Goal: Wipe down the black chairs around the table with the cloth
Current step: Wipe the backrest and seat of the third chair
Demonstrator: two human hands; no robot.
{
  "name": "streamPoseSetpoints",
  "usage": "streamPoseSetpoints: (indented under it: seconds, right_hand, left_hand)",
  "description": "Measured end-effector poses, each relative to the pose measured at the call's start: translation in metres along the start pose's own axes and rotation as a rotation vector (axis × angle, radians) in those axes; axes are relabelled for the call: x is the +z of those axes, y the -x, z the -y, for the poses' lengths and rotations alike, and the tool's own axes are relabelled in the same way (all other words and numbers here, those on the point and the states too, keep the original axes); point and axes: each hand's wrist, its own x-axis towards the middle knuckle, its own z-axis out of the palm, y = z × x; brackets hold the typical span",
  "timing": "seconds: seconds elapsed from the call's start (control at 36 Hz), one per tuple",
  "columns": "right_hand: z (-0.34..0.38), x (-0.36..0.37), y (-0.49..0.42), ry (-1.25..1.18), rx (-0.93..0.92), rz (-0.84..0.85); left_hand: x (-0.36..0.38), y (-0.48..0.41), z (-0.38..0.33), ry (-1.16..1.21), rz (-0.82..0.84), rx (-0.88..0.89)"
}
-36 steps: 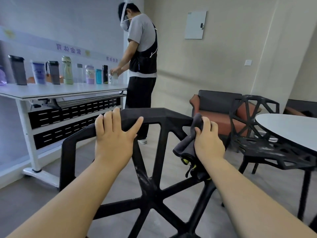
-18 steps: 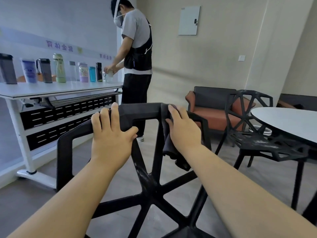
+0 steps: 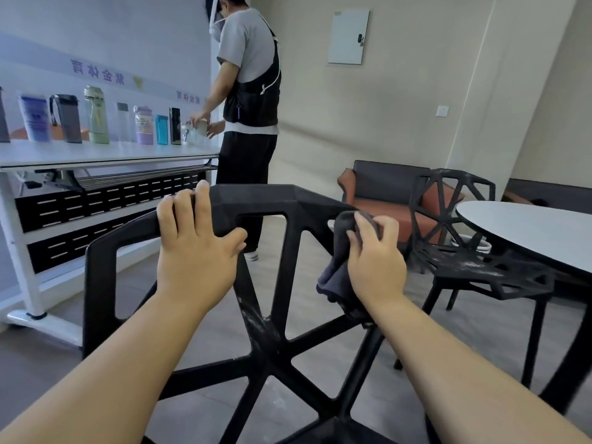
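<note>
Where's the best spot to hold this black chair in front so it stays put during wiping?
Probably the top rail of the black chair, from above on the near side: a thick bar with open gaps beneath, so fingers curl over it. The left hand grips it there; the right hand holds the cloth.

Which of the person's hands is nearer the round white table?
Right. The right hand, gripping the cloth at the chair's right corner, is closer to the table; the left hand holds its top rail farther left.
</note>
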Motion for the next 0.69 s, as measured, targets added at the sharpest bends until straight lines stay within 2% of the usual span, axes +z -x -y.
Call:
streamPoseSetpoints:
  seconds: [0.06, 0.11, 0.19, 0.36, 0.47, 0.58, 0.64, 0.69]
  right_hand:
    - [0.007, -0.001, -0.018, -0.012, -0.055, -0.091]
    - [0.011, -0.001, -0.033, -0.007, -0.024, -0.12]
    - [0.003, 0.007, -0.035, 0.078, 0.082, 0.048]
    - [-0.03, 0.014, 0.002, 0.165, 0.172, 0.069]
    - [-0.044, 0.006, 0.039, 0.257, 0.359, 0.305]
    - [-0.045, 0.0, 0.053, 0.361, 0.387, 0.472]
    - [-0.034, -0.01, 0.049, 0.317, 0.398, 0.508]
    - [-0.022, -0.017, 0.042, 0.235, 0.386, 0.433]
  left_hand:
    - [0.0, 0.0, -0.001, -0.001, -0.006, -0.004]
    - [0.002, 0.0, -0.002, 0.0, -0.01, -0.011]
    - [0.004, 0.0, -0.004, -0.003, -0.005, -0.025]
    - [0.004, 0.0, -0.006, 0.03, -0.027, -0.039]
    - [0.003, 0.0, -0.008, 0.048, -0.03, -0.053]
    - [0.002, 0.001, -0.01, 0.031, -0.023, -0.062]
    - [0.002, 0.001, -0.01, 0.03, -0.012, -0.056]
    - [0.002, 0.002, -0.009, 0.038, 0.006, -0.043]
